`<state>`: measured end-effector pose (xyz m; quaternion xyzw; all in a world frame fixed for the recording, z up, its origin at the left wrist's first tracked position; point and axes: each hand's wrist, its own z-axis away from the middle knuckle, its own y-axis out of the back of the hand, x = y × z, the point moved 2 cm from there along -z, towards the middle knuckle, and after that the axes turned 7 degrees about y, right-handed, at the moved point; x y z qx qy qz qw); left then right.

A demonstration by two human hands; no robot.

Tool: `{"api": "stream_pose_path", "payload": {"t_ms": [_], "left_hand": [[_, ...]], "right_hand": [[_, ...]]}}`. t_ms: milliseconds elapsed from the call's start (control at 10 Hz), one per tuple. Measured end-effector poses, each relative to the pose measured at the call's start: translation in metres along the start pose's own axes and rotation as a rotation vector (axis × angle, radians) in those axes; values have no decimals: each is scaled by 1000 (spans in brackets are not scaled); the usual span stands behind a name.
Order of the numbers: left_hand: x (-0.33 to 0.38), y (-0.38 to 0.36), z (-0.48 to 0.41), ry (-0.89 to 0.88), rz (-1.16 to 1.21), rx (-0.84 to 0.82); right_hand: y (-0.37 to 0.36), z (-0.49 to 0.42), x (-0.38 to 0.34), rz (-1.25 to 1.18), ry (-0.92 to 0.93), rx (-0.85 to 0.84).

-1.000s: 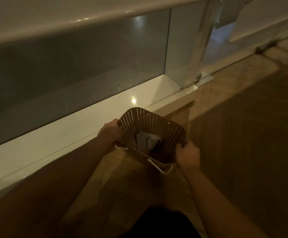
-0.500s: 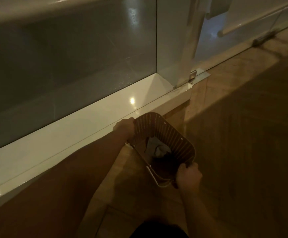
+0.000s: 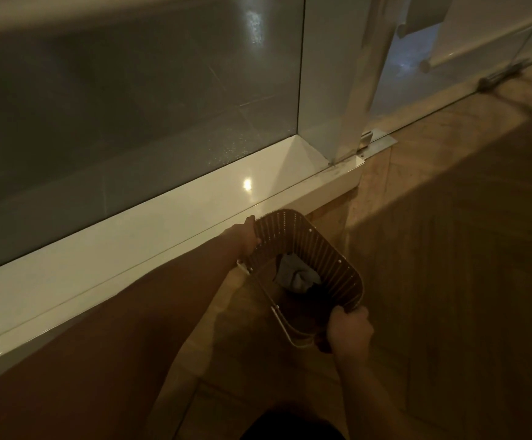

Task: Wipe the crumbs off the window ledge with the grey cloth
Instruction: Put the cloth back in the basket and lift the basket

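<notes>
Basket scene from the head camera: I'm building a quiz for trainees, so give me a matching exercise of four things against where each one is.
Things:
1. grey cloth
2. left hand
3. right hand
4. window ledge

Places:
A. gripping the basket's near rim
B. running below the glass pane
C. crumpled inside the basket
D. gripping the basket's rim on the ledge side

Pairs: 1-C, 2-D, 3-A, 4-B. The brown basket is held above the wooden floor.
</notes>
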<state>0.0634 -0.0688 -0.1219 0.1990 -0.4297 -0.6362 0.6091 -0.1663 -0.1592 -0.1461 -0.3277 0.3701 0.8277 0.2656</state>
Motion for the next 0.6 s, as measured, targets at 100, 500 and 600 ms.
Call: {"api": "stream_pose_path", "payload": {"t_ms": [100, 500, 600], "left_hand": [[-1, 0, 8, -11, -29, 26], [-23, 48, 64, 100, -118, -77], [-23, 59, 86, 139, -87, -69]], "right_hand": [[2, 3, -1, 10, -17, -21], [35, 15, -43, 248, 139, -5], [40, 18, -75, 394, 256, -123]]}}
